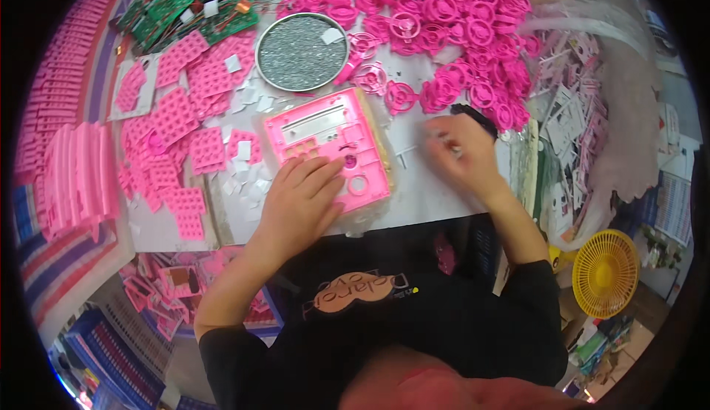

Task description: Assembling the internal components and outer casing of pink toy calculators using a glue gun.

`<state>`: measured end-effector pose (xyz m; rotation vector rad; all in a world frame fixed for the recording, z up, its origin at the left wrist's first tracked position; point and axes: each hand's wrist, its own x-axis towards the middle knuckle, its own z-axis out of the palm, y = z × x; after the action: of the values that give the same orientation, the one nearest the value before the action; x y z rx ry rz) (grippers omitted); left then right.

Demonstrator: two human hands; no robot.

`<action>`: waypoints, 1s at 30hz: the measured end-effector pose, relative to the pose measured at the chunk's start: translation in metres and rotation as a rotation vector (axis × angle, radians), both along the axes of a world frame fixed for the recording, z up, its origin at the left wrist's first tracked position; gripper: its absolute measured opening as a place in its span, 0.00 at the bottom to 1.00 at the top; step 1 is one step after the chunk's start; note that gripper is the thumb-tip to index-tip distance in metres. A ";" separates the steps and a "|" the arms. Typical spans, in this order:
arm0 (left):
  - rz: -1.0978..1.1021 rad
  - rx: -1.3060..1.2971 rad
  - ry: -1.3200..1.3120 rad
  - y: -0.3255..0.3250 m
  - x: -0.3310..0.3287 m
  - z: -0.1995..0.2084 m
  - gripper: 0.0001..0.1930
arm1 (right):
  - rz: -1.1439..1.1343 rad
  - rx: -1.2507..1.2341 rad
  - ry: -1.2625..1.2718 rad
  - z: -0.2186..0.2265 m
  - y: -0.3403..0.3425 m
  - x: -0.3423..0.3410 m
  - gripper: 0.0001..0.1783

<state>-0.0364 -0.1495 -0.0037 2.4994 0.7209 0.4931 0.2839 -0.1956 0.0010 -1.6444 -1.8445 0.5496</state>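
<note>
My left hand (299, 199) lies with stretched fingers on the lower left part of a pink plastic casing (336, 188). The casing has a long slot, small square openings and a round hole, and it rests tilted on a tan, plastic-wrapped block (382, 143). A small purple part (350, 161) sits in it by my fingertips. To the right, over the white table, my right hand (470, 158) is raised with curled fingers, partly blurred. Small bright bits show at its fingertips, too indistinct to name. Behind that hand lies a black object (475, 116), mostly covered.
A round tin of small metal pieces (259, 53) stands behind the casing. Pink ring-shaped parts (473, 40) are heaped at the back right. Pink button pads (177, 118) and white squares (255, 192) lie left, below green circuit boards (185, 7). A yellow basket (606, 273) is at lower right.
</note>
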 end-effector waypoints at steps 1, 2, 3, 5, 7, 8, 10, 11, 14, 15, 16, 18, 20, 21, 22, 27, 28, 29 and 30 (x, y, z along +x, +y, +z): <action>0.010 -0.007 0.000 0.000 -0.001 0.000 0.20 | -0.064 -0.043 -0.049 0.002 -0.005 0.015 0.13; 0.022 -0.015 0.001 -0.002 -0.001 -0.001 0.19 | -0.126 -0.087 -0.097 0.003 -0.010 0.030 0.13; 0.029 -0.023 0.011 -0.003 -0.002 -0.002 0.19 | -0.193 -0.131 -0.136 0.004 -0.014 0.036 0.12; 0.038 -0.030 -0.002 -0.005 -0.001 -0.004 0.19 | -0.190 -0.166 -0.259 0.005 -0.020 0.031 0.16; 0.038 -0.029 -0.006 -0.004 0.000 -0.004 0.19 | -0.151 -0.108 -0.388 -0.003 -0.023 0.022 0.16; 0.033 -0.032 -0.013 -0.004 0.001 -0.005 0.19 | -0.129 -0.072 -0.376 -0.005 -0.020 0.016 0.16; 0.032 -0.029 -0.019 -0.003 0.000 -0.004 0.19 | -0.113 -0.061 -0.404 -0.012 -0.012 0.014 0.12; 0.025 -0.026 -0.026 -0.002 0.000 -0.002 0.19 | -0.104 -0.055 -0.418 -0.014 -0.007 0.014 0.11; 0.023 -0.001 -0.089 -0.001 0.003 0.005 0.19 | -0.081 -0.004 -0.472 -0.017 0.011 0.013 0.08; 0.042 0.017 -0.135 -0.002 0.004 0.007 0.19 | -0.072 0.032 -0.472 -0.018 0.020 0.012 0.08; 0.061 0.036 -0.182 -0.004 0.006 0.008 0.19 | -0.064 0.067 -0.473 -0.017 0.029 0.012 0.08; 0.135 -0.046 -0.281 -0.011 0.008 0.007 0.19 | -0.041 0.100 -0.319 -0.012 0.038 0.005 0.08; 0.255 -0.088 -0.342 -0.018 0.014 0.011 0.15 | -0.011 0.089 -0.012 -0.003 0.041 -0.011 0.09; 0.274 -0.308 -0.340 -0.022 0.017 0.014 0.13 | 0.019 -0.024 0.185 0.007 0.034 -0.028 0.10; 0.297 -0.526 -0.333 -0.026 0.019 0.019 0.11 | 0.053 -0.141 0.387 0.016 0.022 -0.049 0.10; 0.223 -1.043 -0.385 -0.035 0.020 0.010 0.09 | 0.273 0.039 0.381 0.024 -0.001 -0.091 0.09; 0.213 -1.005 -0.314 -0.035 0.017 0.011 0.09 | 0.255 0.021 0.360 0.024 -0.002 -0.092 0.09; 0.204 -0.967 -0.244 -0.034 0.013 0.014 0.10 | 0.267 0.026 0.334 0.023 -0.002 -0.092 0.09; 0.189 -0.930 -0.175 -0.033 0.012 0.018 0.11 | 0.276 0.032 0.303 0.022 -0.001 -0.090 0.09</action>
<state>-0.0248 -0.1822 0.0139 1.5159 0.8633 0.3231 0.1937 -0.1966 0.0232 -1.2138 -1.8469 0.8332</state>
